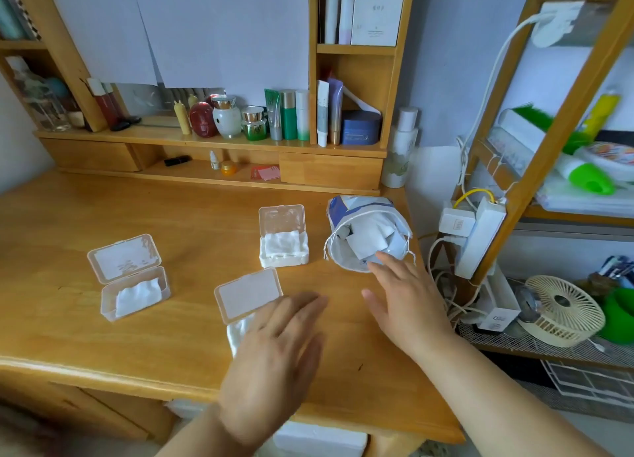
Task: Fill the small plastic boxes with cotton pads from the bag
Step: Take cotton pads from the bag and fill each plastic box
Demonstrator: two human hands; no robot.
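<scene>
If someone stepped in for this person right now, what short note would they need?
Left hand: open, flat over the near box, no grip.
Right hand: open, fingertips at the mouth of the bag, holding nothing.
Done: far box looks full of pads; left box has some.
Left: the near box looks empty where visible; fill it, top up the left box. All lids are open.
</scene>
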